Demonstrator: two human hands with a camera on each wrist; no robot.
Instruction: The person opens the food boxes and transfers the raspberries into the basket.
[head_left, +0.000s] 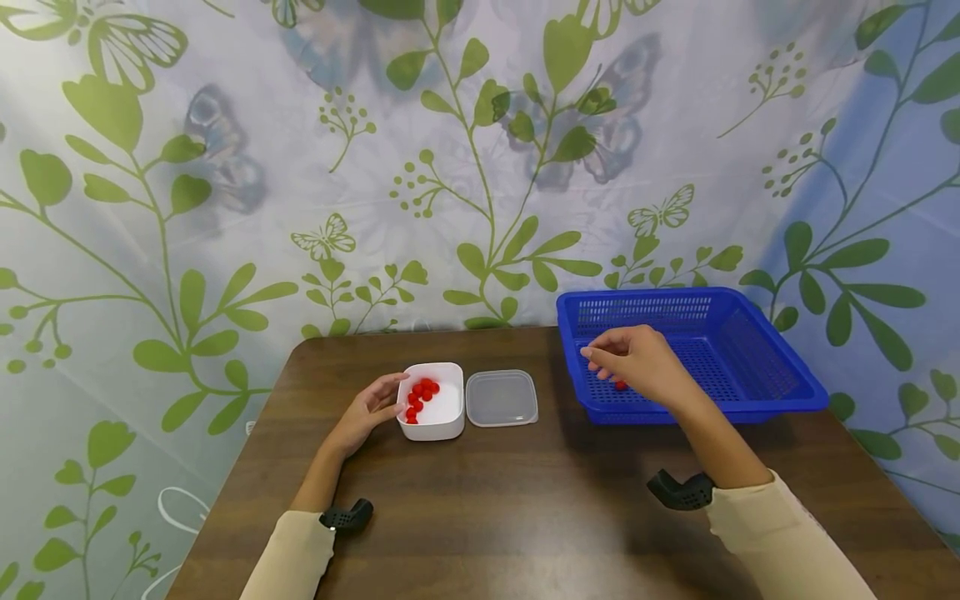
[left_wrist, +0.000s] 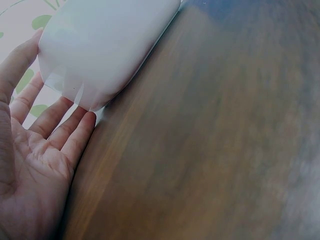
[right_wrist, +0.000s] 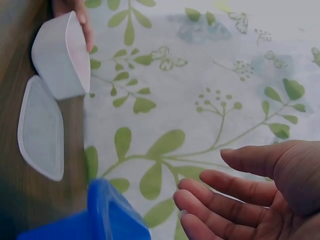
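A white square plastic box (head_left: 444, 417) stands on the table with several small red pieces (head_left: 417, 401), too small to identify, along its left part. My left hand (head_left: 369, 411) rests against the box's left side, thumb and fingers spread and touching it. In the left wrist view, the fingertips meet the box's lower corner. Over the left part of a blue plastic basket (head_left: 780, 406) hovers my right hand (head_left: 637, 360). Its fingers bend loosely, and the right wrist view shows nothing between thumb and fingertips. Below them, a bit of red (head_left: 621, 385) shows in the basket.
A translucent lid (head_left: 502, 398) lies flat just right of the box. The brown wooden table (head_left: 480, 508) meets a leaf-and-butterfly printed cloth (head_left: 480, 208) at its back. The basket sits at the table's back right, its walls raised around the mesh floor.
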